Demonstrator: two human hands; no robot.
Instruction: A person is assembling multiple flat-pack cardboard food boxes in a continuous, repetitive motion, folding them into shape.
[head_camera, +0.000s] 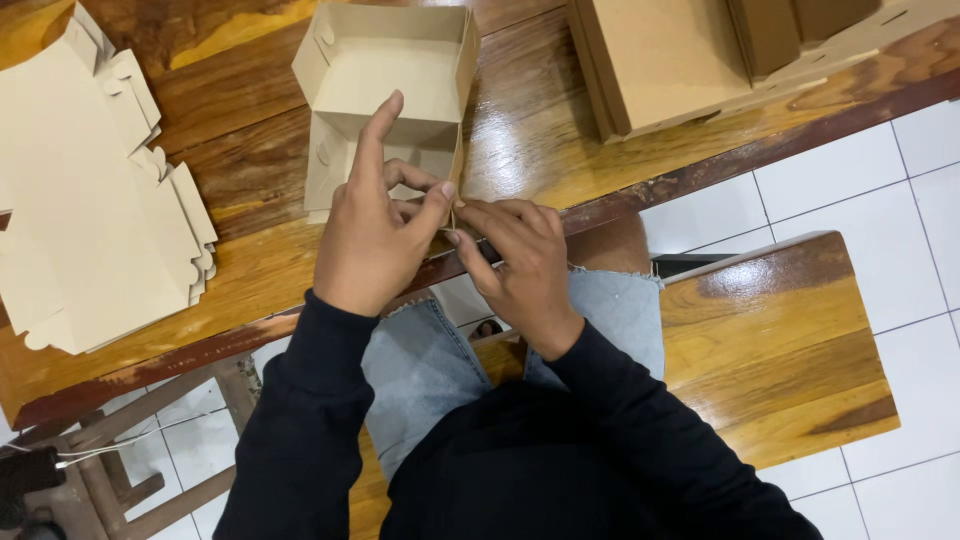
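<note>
A half-folded tan cardboard box (385, 75) lies on the wooden table (260, 270), its open tray part toward the far side and its near section at the table's edge. My left hand (375, 225) and my right hand (515, 265) meet at the box's near right corner. Thumb and fingers of both hands pinch a small cardboard flap there. The left index finger points up against the box's middle wall. The flap itself is mostly hidden by my fingers.
A stack of flat, unfolded cardboard blanks (90, 210) lies at the left of the table. Folded brown boxes (690, 55) stand at the far right. A wooden bench (780, 340) sits under me, over white floor tiles (900, 200).
</note>
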